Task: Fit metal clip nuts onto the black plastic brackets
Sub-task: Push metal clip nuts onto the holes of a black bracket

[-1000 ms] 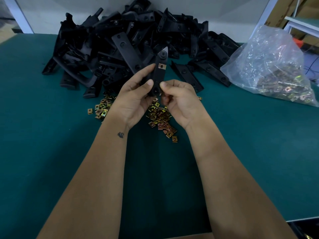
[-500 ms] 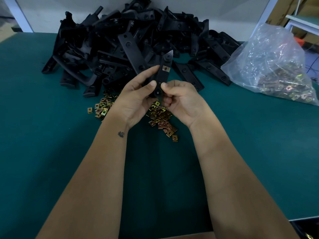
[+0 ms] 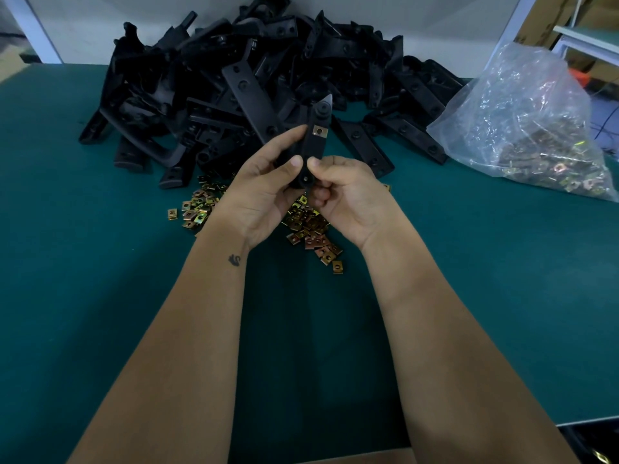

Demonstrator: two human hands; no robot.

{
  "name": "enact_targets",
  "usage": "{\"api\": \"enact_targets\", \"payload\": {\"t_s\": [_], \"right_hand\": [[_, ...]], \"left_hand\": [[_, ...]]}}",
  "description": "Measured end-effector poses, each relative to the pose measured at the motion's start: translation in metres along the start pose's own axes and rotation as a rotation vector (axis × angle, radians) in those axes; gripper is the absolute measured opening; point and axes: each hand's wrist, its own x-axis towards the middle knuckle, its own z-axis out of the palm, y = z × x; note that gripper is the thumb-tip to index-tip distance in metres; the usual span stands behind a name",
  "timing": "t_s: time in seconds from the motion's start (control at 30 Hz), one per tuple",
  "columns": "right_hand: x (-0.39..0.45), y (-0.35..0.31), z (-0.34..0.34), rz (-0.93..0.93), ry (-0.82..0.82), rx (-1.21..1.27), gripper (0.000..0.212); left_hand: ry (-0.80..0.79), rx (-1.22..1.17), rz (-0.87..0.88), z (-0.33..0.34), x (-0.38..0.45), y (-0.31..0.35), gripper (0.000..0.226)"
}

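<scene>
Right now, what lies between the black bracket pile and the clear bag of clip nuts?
In the head view, only bare green table separates bracket pile from bag.

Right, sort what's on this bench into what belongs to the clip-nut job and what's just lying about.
Part of the job:
- held bracket, gripped by left hand and right hand
- fitted clip nut on it
- loose clip nuts
- bracket pile
- bag of clip nuts

Just lying about:
- cardboard boxes
- white shelf, far right
</scene>
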Motion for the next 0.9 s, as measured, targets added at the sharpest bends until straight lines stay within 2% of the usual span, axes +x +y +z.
{"api": "enact_targets", "payload": {"t_s": [0.23,0.37,0.47,0.57,0.7,0.9], "right_hand": [[0.001,0.0,0.001,-0.007,0.013,-0.013,0.042],[-0.001,-0.001,0.009,-0.092,0.082,-0.091,0.044],[-0.003,0.002,0.017,-0.252,0.216,-0.307,0.023],[-0.006,0.008,0.021,-0.463,0.291,-0.592,0.016],[-0.009,0.014,0.025,-0.59,0.366,-0.88,0.021],[-0.009,0.013,0.026,-0.671,0.451,-1.034,0.025]], "left_hand": [[-0.011,-0.004,-0.002,-0.001,0.001,-0.002,0.038],[0.082,-0.122,-0.002,0.001,0.004,-0.005,0.036],[0.156,-0.229,0.016,0.004,0.006,-0.006,0.036],[0.215,-0.283,0.037,0.006,0.006,-0.006,0.037],[0.24,-0.324,0.043,0.01,0.005,-0.006,0.036],[0.235,-0.289,0.049,0.012,0.006,-0.007,0.045]]}}
